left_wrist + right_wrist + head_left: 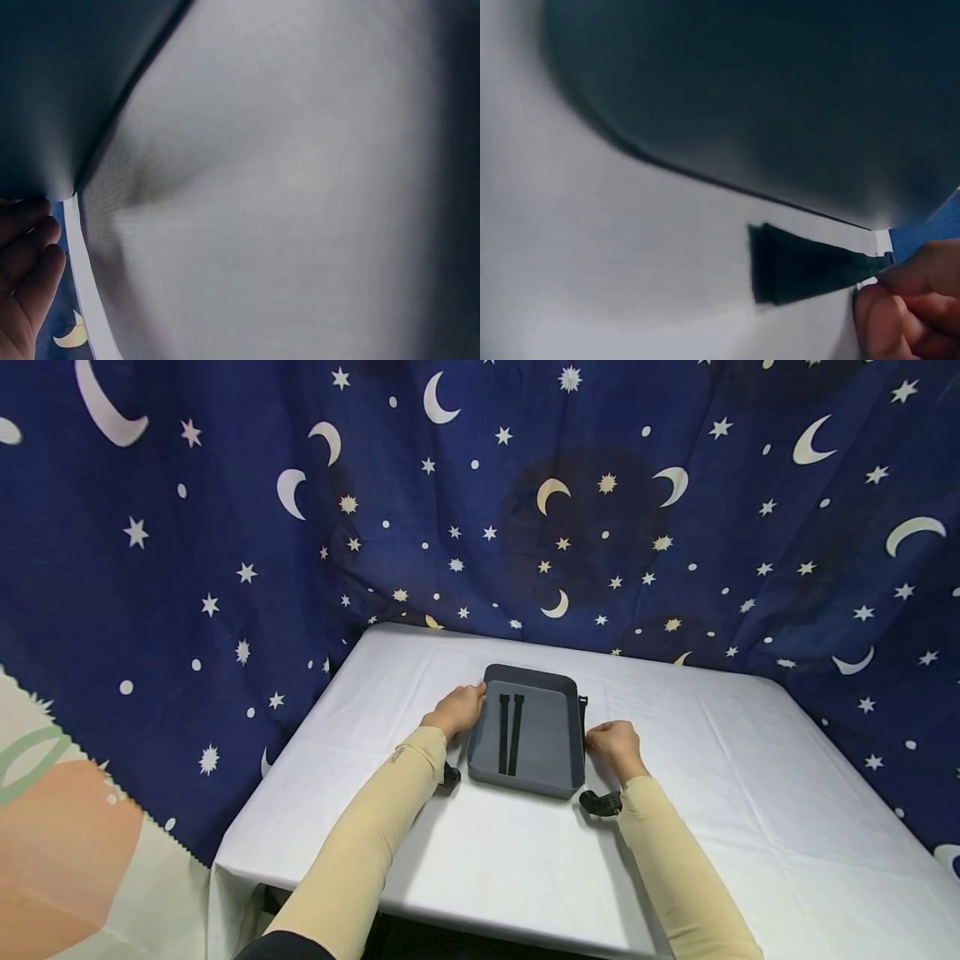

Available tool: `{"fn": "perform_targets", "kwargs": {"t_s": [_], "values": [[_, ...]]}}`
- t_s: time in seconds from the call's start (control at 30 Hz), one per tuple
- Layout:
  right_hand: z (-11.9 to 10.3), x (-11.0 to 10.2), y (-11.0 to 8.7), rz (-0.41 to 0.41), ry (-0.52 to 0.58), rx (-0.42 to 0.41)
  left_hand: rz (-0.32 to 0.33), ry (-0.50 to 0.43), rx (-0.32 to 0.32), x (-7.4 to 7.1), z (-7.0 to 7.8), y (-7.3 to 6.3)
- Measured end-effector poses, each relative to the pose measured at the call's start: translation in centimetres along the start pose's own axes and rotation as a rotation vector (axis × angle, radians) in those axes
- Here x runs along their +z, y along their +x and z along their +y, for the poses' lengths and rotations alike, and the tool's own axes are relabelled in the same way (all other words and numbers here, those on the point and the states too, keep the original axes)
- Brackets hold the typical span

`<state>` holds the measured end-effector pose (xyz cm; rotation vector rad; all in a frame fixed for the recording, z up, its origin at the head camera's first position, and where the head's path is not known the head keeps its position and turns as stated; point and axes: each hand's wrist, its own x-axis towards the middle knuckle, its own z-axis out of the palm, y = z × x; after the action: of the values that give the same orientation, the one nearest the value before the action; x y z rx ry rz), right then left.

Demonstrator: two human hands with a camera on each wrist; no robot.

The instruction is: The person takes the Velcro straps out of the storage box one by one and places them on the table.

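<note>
A grey rectangular tray (543, 787) with raised walls lies on the table. Inside it, side by side, are two black straps (515, 735) with wider heads. My left hand (459, 710) is at the tray's left wall, its nearly straight fingers touching the outside; in the left wrist view the fingertips (51, 259) meet the wall's end. Along the outer right wall lies a third black strap (582, 718). My right hand (617, 745) pinches this strap between thumb and finger, as the right wrist view shows, where the strap (810, 262) lies beside the tray wall.
A white cloth (750, 793) covers the table. Behind and to the sides hangs a dark blue curtain (480, 510) with moons and stars. Black wrist devices (600, 803) sit below both hands, close to the tray's near corners.
</note>
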<state>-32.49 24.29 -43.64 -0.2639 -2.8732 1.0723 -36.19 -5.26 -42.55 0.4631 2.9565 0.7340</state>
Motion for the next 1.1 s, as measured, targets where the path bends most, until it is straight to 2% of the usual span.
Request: {"fn": "perform_targets", "kwargs": {"t_s": [0.17, 0.4, 0.73, 1.1], "values": [[0.3, -0.2, 0.0, 0.018, -0.001, -0.001, 0.007, -0.008, 0.008, 0.2, -0.2, 0.1], [0.6, -0.3, 0.1, -0.002, 0.049, 0.028, 0.002, -0.009, 0.017, 0.0, -0.1, 0.0], [-0.5, -0.6, 0.0, 0.004, 0.112, 0.002, -0.008, -0.004, -0.002, 0.2, -0.2, 0.2], [-1.4, -0.8, -0.2, -0.01, 0.237, 0.023, -0.005, -0.006, 0.009, 0.4, -0.4, 0.3]]}}
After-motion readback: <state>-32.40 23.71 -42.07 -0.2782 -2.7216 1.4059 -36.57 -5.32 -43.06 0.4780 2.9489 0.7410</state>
